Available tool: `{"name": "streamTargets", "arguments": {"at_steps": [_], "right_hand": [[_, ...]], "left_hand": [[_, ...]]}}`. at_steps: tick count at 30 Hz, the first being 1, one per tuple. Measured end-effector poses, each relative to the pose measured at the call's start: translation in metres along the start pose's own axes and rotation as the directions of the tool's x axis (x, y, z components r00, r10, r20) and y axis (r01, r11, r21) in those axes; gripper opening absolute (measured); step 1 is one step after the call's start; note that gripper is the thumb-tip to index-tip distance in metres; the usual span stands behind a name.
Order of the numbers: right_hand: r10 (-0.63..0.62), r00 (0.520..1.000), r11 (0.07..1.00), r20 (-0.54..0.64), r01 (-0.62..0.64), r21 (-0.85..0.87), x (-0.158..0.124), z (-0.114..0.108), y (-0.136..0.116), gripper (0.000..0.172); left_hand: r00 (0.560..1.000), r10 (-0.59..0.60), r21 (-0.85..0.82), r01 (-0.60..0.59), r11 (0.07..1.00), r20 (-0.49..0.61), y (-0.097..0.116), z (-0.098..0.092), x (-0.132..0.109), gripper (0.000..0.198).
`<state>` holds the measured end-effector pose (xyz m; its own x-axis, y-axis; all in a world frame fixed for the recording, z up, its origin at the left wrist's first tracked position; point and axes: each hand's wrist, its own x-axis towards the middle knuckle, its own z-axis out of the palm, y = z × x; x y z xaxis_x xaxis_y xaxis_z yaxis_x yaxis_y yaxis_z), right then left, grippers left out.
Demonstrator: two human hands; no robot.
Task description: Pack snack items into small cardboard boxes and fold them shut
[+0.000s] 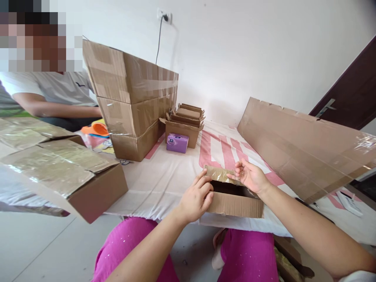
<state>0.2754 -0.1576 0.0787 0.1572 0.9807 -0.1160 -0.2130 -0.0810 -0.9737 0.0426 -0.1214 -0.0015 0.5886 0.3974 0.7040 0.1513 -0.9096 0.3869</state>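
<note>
A small cardboard box [235, 204] sits at the front edge of the cloth-covered surface, open at the top with a dark inside. Its back flap [221, 174] stands up and carries shiny clear tape. My left hand [197, 195] is closed over the box's left side, fingers bent at the opening. Above the right end of the flap is my right hand [251, 176], palm turned partly up and fingers curled together. One of its fingers touches the taped flap; whatever the fingertips pinch is too small to make out.
Tall stacked cartons [141, 102] stand left of centre. Beside them are open boxes [183, 125] and a purple tissue pack [177, 143]. Taped boxes [55, 168] lie at left, near a seated person [47, 94]. A large cardboard panel [299, 145] leans at right.
</note>
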Motion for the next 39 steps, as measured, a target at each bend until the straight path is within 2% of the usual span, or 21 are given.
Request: {"name": "streamTargets", "arguments": {"at_steps": [4,8,13,16,18,19,21,23,24,27,29,31,33,39], "right_hand": [[-0.026,1.000,0.999,0.002,0.026,-0.029,-0.005,0.002,0.004,0.030],[-0.109,0.990,0.983,-0.092,0.094,-0.156,-0.004,0.003,-0.001,0.032],[0.040,0.997,0.984,-0.059,-0.050,-0.172,0.000,0.010,-0.010,0.029],[0.167,0.986,0.975,0.020,-0.162,-0.155,0.000,0.024,-0.003,0.030],[0.194,0.977,0.968,0.086,-0.176,-0.180,0.000,0.035,0.002,0.032],[0.154,0.983,0.967,0.104,-0.129,-0.218,-0.001,0.040,0.003,0.033],[-0.012,0.995,0.938,0.100,0.046,-0.342,-0.001,0.044,0.002,0.036],[-0.162,0.985,0.841,0.063,0.171,-0.514,0.000,0.040,-0.005,0.034],[-0.188,0.982,0.779,0.037,0.172,-0.602,0.001,0.036,-0.010,0.031],[-0.084,0.994,0.621,-0.070,-0.002,-0.784,0.003,0.020,-0.017,0.018],[0.015,0.988,0.569,-0.152,-0.133,-0.811,0.004,0.013,-0.015,0.014],[0.046,0.976,0.571,-0.212,-0.200,-0.796,0.004,0.013,-0.008,0.015],[0.032,0.970,0.593,-0.239,-0.211,-0.777,0.005,0.017,0.000,0.017],[0.085,0.967,0.660,-0.241,-0.236,-0.713,0.002,0.029,0.007,0.017]], "left_hand": [[1.000,-0.013,0.003,0.013,1.000,0.014,0.001,0.000,0.000,0.015],[1.000,-0.020,0.008,0.019,1.000,0.024,0.001,0.000,0.000,0.016],[0.999,-0.025,0.007,0.025,1.000,0.035,0.000,0.000,0.000,0.015],[0.999,-0.020,0.003,0.020,1.000,0.032,0.001,-0.001,0.000,0.015],[1.000,-0.008,0.001,0.008,1.000,0.025,0.001,-0.002,0.000,0.014],[1.000,-0.004,0.000,0.004,1.000,0.022,0.002,-0.002,0.000,0.014],[1.000,-0.007,0.000,0.007,1.000,0.022,0.002,-0.003,-0.001,0.014],[0.999,-0.018,0.001,0.018,1.000,0.030,0.002,-0.003,-0.001,0.014],[0.999,-0.021,0.003,0.021,1.000,0.035,0.002,-0.003,-0.002,0.014],[0.999,-0.021,0.005,0.021,1.000,0.040,0.001,-0.003,-0.002,0.015],[0.999,-0.021,0.005,0.021,1.000,0.034,0.000,-0.002,-0.001,0.015],[0.999,-0.019,0.003,0.019,1.000,0.030,0.000,-0.001,-0.002,0.015],[0.999,-0.021,0.004,0.021,1.000,0.028,0.000,0.000,-0.002,0.015],[0.999,-0.034,0.007,0.034,0.999,0.020,0.001,0.001,-0.002,0.015]]}}
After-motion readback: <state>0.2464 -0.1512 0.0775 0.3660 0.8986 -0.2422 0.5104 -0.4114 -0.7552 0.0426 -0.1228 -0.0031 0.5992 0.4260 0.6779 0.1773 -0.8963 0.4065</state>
